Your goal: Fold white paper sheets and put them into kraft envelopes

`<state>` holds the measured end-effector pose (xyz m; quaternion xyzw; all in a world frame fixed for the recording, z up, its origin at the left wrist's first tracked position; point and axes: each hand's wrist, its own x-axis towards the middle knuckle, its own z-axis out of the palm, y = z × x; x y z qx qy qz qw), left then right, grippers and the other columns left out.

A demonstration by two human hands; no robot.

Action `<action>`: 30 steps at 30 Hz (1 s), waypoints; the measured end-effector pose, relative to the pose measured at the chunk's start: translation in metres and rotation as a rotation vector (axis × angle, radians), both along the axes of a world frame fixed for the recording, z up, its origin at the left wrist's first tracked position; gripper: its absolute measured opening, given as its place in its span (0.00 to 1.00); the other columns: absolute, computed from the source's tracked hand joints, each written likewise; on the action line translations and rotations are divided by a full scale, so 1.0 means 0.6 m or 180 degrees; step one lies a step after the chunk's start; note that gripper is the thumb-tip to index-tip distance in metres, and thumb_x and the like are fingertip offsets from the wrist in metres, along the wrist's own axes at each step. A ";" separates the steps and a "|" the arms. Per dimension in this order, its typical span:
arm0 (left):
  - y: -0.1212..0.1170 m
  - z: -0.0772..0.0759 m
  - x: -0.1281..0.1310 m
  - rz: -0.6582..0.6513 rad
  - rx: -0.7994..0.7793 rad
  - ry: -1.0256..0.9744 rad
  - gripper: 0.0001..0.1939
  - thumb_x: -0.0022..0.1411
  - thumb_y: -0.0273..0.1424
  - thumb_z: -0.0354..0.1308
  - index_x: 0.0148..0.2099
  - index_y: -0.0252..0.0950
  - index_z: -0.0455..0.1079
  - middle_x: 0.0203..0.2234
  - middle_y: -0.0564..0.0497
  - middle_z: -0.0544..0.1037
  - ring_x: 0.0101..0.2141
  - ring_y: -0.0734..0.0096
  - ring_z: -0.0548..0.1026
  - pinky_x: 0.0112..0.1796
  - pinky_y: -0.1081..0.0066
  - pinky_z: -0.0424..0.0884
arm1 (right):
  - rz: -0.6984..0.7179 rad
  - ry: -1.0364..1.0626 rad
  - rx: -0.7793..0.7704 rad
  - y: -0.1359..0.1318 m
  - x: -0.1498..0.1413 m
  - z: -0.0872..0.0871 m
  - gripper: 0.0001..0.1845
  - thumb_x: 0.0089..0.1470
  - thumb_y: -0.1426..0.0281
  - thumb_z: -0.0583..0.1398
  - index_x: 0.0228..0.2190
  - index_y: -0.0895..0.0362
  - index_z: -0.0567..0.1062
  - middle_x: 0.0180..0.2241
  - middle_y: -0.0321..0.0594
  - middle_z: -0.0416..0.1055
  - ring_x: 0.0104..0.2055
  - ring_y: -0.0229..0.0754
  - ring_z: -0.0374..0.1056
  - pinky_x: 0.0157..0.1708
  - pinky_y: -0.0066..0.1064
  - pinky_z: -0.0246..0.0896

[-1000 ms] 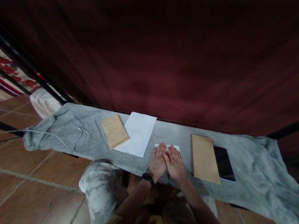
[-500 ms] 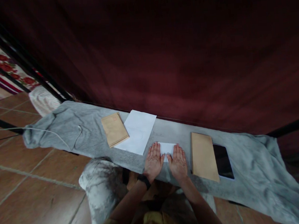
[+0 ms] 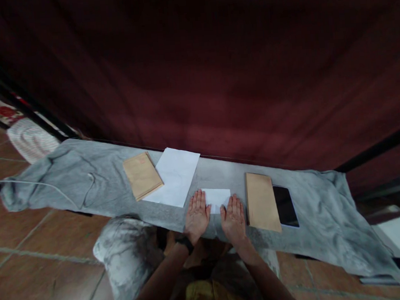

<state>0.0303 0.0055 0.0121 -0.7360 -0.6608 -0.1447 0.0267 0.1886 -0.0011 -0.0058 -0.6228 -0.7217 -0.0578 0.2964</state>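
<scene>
A small folded white paper (image 3: 216, 198) lies on a grey cloth (image 3: 315, 210) that covers a narrow table. My left hand (image 3: 196, 214) lies flat on the paper's left edge, fingers stretched out. My right hand (image 3: 233, 217) lies flat on its right lower corner, fingers also straight. A black band sits on my left wrist. Both palms face down and hold nothing.
A brown envelope (image 3: 262, 202) and a dark tablet (image 3: 285, 205) lie right of my hands. Left of them are a white sheet (image 3: 174, 176) and a second brown envelope (image 3: 141, 175). A dark red curtain (image 3: 215, 75) hangs behind. A white cable (image 3: 33, 184) runs off left over the tiled floor.
My hands have slid apart from the middle of the folded paper towards its sides, uncovering more of it. The view has shifted a little to the right.
</scene>
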 end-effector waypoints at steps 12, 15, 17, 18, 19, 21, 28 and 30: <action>0.002 -0.002 -0.001 -0.0040 -0.0032 -0.0018 0.32 0.72 0.36 0.40 0.72 0.26 0.45 0.69 0.39 0.52 0.68 0.59 0.49 0.65 0.56 0.52 | 0.0743 -0.0210 -0.0242 -0.014 -0.020 0.009 0.32 0.68 0.64 0.48 0.66 0.68 0.51 0.67 0.60 0.52 0.69 0.53 0.48 0.64 0.52 0.52; 0.000 -0.003 0.000 0.0006 0.0034 -0.0120 0.33 0.71 0.37 0.40 0.72 0.26 0.45 0.68 0.38 0.55 0.68 0.58 0.52 0.65 0.55 0.53 | 0.0625 -0.0233 -0.0283 -0.014 -0.005 0.008 0.34 0.68 0.62 0.48 0.67 0.68 0.48 0.67 0.61 0.51 0.69 0.54 0.49 0.63 0.53 0.53; -0.003 -0.003 -0.003 0.0039 0.0083 -0.0180 0.33 0.71 0.38 0.41 0.72 0.27 0.44 0.67 0.38 0.56 0.67 0.58 0.53 0.65 0.54 0.54 | 0.0528 -0.0253 -0.0303 -0.014 0.001 0.008 0.35 0.68 0.61 0.47 0.67 0.69 0.48 0.67 0.62 0.51 0.69 0.54 0.50 0.63 0.52 0.54; -0.006 -0.003 -0.005 0.0054 0.0102 -0.0196 0.33 0.71 0.38 0.41 0.72 0.27 0.44 0.67 0.38 0.57 0.67 0.57 0.54 0.65 0.53 0.54 | 0.0487 -0.0267 -0.0309 -0.015 0.002 0.008 0.35 0.68 0.61 0.47 0.67 0.69 0.48 0.67 0.62 0.50 0.68 0.54 0.50 0.63 0.51 0.53; -0.009 -0.002 -0.007 0.0069 0.0113 -0.0203 0.33 0.71 0.38 0.41 0.72 0.27 0.44 0.67 0.38 0.57 0.67 0.57 0.54 0.65 0.53 0.54 | 0.0452 -0.0279 -0.0317 -0.015 0.003 0.007 0.35 0.68 0.60 0.46 0.67 0.69 0.49 0.67 0.61 0.50 0.68 0.54 0.51 0.64 0.51 0.53; -0.015 0.001 -0.012 0.0106 0.0097 -0.0195 0.32 0.71 0.37 0.40 0.72 0.26 0.46 0.67 0.38 0.58 0.67 0.57 0.55 0.64 0.54 0.54 | 0.0405 -0.0294 -0.0347 -0.017 0.002 0.007 0.35 0.68 0.60 0.46 0.67 0.69 0.50 0.67 0.61 0.50 0.68 0.54 0.51 0.64 0.50 0.52; -0.006 0.033 0.030 0.0117 0.0057 -0.0259 0.30 0.73 0.37 0.38 0.69 0.24 0.52 0.66 0.36 0.58 0.67 0.56 0.54 0.66 0.53 0.51 | 0.0383 -0.0295 -0.0407 -0.021 0.000 0.005 0.33 0.67 0.66 0.45 0.67 0.70 0.47 0.67 0.62 0.48 0.69 0.55 0.49 0.64 0.52 0.51; 0.004 0.038 0.059 -0.0225 -0.0026 -0.0337 0.29 0.74 0.38 0.37 0.69 0.25 0.53 0.66 0.38 0.59 0.67 0.59 0.54 0.65 0.55 0.53 | 0.0458 -0.0331 -0.0385 -0.022 0.002 0.002 0.33 0.65 0.73 0.45 0.68 0.69 0.45 0.68 0.61 0.47 0.69 0.56 0.48 0.64 0.54 0.51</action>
